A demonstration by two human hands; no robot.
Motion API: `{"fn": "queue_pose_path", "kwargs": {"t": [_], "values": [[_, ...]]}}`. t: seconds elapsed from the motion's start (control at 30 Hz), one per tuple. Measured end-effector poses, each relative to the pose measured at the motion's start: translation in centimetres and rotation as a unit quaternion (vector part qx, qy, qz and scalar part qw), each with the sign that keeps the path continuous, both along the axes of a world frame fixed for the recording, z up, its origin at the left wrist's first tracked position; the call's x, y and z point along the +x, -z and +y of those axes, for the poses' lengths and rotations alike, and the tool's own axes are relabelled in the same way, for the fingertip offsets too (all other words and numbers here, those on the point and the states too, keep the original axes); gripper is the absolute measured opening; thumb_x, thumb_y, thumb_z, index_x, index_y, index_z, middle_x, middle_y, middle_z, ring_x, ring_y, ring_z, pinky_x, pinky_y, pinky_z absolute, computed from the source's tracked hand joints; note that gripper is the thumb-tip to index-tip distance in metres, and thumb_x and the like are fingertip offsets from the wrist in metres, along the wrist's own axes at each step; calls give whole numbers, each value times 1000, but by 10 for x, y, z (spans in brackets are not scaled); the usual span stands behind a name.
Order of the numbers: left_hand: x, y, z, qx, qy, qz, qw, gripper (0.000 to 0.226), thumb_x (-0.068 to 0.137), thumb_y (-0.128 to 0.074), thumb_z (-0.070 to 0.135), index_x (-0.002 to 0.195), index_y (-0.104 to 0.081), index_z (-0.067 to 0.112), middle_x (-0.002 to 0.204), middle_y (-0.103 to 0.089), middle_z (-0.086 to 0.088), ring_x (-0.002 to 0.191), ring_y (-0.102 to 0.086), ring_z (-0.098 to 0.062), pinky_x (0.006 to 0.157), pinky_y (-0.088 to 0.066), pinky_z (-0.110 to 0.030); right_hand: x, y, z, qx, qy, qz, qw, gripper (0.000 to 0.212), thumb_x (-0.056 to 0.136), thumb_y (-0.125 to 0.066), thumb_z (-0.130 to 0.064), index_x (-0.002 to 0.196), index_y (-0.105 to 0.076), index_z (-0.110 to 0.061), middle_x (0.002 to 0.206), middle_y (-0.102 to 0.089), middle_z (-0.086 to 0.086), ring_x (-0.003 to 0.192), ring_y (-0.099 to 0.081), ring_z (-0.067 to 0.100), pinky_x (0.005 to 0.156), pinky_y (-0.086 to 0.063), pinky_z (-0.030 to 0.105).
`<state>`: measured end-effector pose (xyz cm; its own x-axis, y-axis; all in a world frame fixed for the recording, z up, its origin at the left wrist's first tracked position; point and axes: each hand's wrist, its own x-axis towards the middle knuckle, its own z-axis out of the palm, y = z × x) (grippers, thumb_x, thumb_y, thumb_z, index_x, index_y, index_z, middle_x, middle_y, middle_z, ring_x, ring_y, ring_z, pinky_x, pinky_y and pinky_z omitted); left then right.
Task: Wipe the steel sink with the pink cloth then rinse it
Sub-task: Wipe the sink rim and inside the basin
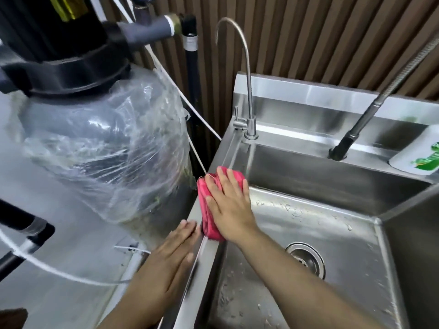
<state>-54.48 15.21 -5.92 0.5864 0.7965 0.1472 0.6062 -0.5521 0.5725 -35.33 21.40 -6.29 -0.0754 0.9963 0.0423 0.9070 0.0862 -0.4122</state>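
1. Now the right hand presses flat, fingers straight, on the folded pink cloth lying on the left rim of the rectangular stainless steel sink.
2. Beside it, the left hand rests flat on that rim, holding nothing.
3. Unpinched, the cloth could slide off the outer edge.

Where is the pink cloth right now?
In the head view, the pink cloth lies on the left rim of the sink under the right hand, with the left hand just beside it.
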Motion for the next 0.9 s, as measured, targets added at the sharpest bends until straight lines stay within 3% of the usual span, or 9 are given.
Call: {"fn": "queue_pose_path", "kwargs": {"t": [0.13,0.27,0.37,0.43,0.53,0.67,0.77,0.83,0.9], "values": [[0,-1,11,26,-1,-27,999,47,98,-30,42,132,-52,18,146,-39,13,137,-30,-7,110,-21,-15,27,-6,66,-12,51,-15,999,49,101,-17,-40,149,-11,-33,159,3,-4,144,11,14,114,14,40],[13,-7,30,41,14,-18,999,47,99,-29,42,128,-56,18,138,-49,8,135,-32,-3,111,-19,-16,48,-9,116,-35,90,-22,995,49,101,-17,-38,150,-12,-32,159,0,-3,145,10,16,115,10,44],[31,-11,52,55,31,6,998,50,99,-25,43,133,-51,16,143,-43,4,139,-25,-5,113,-17,-21,43,-13,110,-39,107,-7,993,49,101,-16,-39,149,-8,-34,159,5,-4,144,15,19,114,10,51],[43,-12,66,56,35,3,998,52,99,-23,43,135,-48,16,145,-39,5,140,-20,-4,113,-14,-19,38,-9,91,-27,132,60,989,50,100,-22,-42,149,-9,-37,158,9,-7,143,19,19,114,8,51],[53,-6,85,42,41,-14,998,56,98,-21,47,137,-44,15,148,-34,7,141,-14,-1,113,-9,-16,34,0,68,-7,151,177,972,51,98,-37,-41,147,-23,-33,159,5,-8,143,16,16,116,4,35],[55,8,102,49,75,8,996,58,97,-16,51,142,-34,18,152,-24,9,142,-10,-2,114,-8,-20,41,-2,91,-48,154,141,977,49,98,-32,-44,146,-23,-37,159,4,-8,143,17,18,116,-1,47],[61,11,114,40,78,-11,996,60,95,-18,53,140,-38,18,150,-29,10,141,-12,1,114,-10,-20,47,-9,109,-58,171,140,973,50,98,-30,-45,146,-21,-37,159,3,-8,143,17,20,115,-1,50],[67,8,119,11,59,-51,997,63,93,-20,58,137,-43,21,146,-36,15,139,-18,2,113,-11,-16,46,-6,106,-44,173,154,972,51,97,-34,-47,146,-23,-36,159,2,-9,143,16,18,116,-4,46],[71,3,123,-22,42,-101,994,62,90,-22,63,133,-47,26,141,-40,26,136,-25,4,110,-14,-11,46,-2,97,6,177,216,960,50,94,-48,-40,142,-36,-32,158,-8,-9,144,2,16,114,-8,31]]}}
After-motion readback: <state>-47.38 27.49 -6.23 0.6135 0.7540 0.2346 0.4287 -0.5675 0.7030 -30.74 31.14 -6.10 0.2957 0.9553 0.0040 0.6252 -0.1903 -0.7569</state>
